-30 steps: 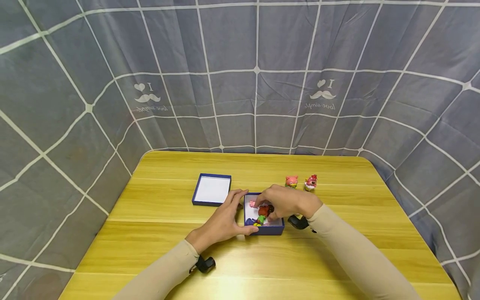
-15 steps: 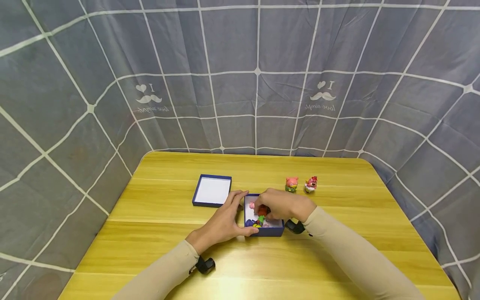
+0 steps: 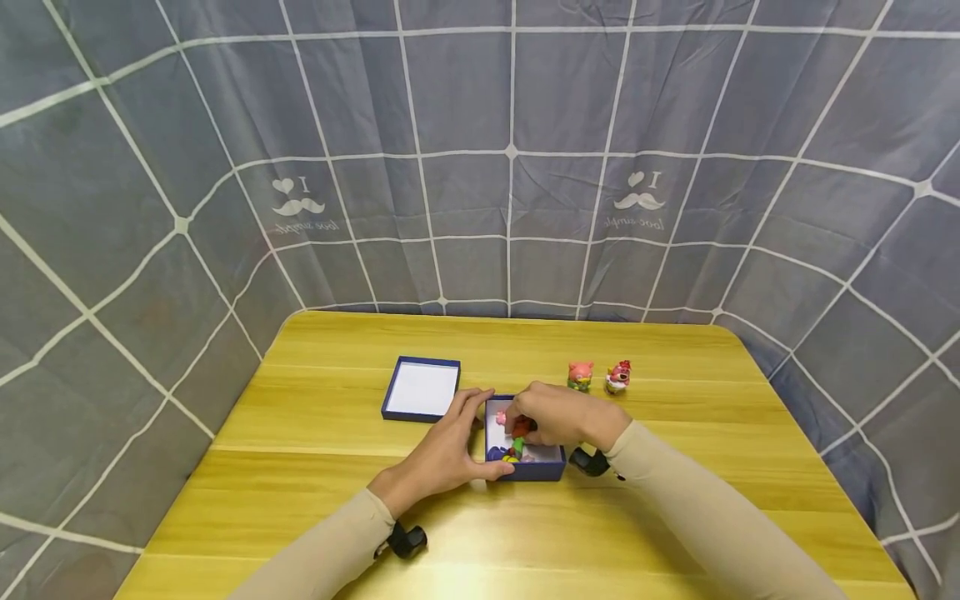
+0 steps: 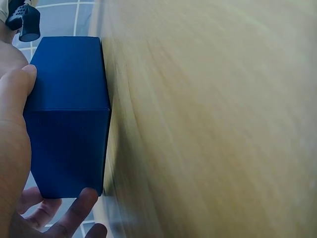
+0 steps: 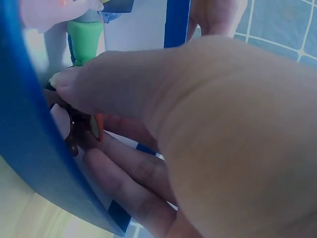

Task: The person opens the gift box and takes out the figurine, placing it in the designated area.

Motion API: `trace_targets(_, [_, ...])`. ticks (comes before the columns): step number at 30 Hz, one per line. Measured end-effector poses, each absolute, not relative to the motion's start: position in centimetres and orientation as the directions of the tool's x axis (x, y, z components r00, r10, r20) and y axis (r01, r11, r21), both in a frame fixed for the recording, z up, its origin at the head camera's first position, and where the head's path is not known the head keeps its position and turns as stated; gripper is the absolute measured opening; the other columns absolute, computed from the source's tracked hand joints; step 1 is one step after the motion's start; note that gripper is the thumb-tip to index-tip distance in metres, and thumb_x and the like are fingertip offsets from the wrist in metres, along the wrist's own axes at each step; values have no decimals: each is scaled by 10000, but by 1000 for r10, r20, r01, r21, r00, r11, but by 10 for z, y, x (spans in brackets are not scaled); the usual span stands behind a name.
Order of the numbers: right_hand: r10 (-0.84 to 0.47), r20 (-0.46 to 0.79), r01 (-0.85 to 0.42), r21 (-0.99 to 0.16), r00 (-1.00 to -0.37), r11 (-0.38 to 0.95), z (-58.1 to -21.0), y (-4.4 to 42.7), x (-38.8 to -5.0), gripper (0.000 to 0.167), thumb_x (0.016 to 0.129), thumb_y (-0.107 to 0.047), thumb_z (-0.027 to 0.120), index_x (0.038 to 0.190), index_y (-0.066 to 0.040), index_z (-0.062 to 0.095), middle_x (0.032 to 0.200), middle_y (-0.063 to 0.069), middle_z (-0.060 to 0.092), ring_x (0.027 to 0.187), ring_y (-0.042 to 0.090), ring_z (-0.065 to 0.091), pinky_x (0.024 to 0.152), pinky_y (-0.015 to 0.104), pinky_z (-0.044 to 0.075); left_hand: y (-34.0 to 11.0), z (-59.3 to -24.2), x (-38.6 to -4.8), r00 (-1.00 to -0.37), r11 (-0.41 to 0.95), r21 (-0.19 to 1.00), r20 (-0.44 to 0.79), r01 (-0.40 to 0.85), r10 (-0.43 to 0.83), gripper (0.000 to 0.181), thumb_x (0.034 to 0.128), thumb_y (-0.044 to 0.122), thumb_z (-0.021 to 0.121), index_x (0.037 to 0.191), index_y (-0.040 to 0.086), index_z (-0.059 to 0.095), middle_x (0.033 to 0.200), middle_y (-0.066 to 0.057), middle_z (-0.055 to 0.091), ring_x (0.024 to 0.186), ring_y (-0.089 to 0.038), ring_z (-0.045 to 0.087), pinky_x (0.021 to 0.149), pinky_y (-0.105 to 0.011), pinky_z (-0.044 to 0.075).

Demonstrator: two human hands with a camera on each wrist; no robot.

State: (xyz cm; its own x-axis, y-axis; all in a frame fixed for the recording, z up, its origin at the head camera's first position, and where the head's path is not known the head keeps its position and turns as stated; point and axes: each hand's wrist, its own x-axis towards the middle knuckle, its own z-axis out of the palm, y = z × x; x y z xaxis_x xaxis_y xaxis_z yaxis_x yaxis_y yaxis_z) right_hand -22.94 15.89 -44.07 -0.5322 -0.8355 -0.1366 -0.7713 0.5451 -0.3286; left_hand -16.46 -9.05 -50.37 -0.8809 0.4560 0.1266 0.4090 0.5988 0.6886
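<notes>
One blue box (image 3: 528,472), left hand (image 3: 442,454) gripping its 9 o'clock side. Right hand (image 3: 558,414), in from 3 o'clock, covers more of the red-brown figure (image 3: 522,427) inside than a second ago, seems to pinch it; handling looks unfinished. Pink-headed figurine (image 3: 580,377), red-topped figurine (image 3: 618,377) unmoved outside, 2 o'clock.

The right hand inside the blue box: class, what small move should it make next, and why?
Probably a slow lift straight up. The right hand seems to hold a red-brown figure inside the blue box, close to a pink toy that a sideways pull might knock. The left hand braces the box with thumb and fingers, which should keep it steady.
</notes>
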Motion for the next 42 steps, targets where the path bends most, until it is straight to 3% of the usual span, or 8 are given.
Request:
trace_targets(28, [-843, -11, -798, -318, -537, 513, -439, 176, -223, 223, 1036, -82, 888, 1254, -125, 872, 1227, 6, 789, 1070, 108, 723, 943, 295, 668, -89, -505, -166, -879, 619, 667, 118, 415, 462, 1177, 964, 592, 945, 1835, 107, 320, 1836, -166, 351, 1523, -369, 634, 1278, -548, 568])
trace_targets(34, [-831, 28, -796, -306, -556, 522, -439, 179, -218, 212, 1033, -122, 905, 1242, -145, 881, 1186, -23, 751, 1066, 156, 689, 945, 308, 639, -89, -505, -166, -876, 624, 656, 121, 424, 468, 1173, 965, 592, 945, 1832, 104, 323, 1835, -163, 351, 1503, -348, 648, 1265, -534, 581])
trace_targets(42, [-809, 55, -753, -405, -586, 518, -437, 180, -214, 202, 1044, -124, 880, 1246, -121, 863, 1194, -13, 709, 994, 144, 681, 888, 274, 618, -92, -508, -167, -859, 618, 630, 165, 469, 484, 1177, 979, 674, 892, 1826, 82, 329, 1820, -211, 363, 1448, -355, 682, 1221, -522, 614])
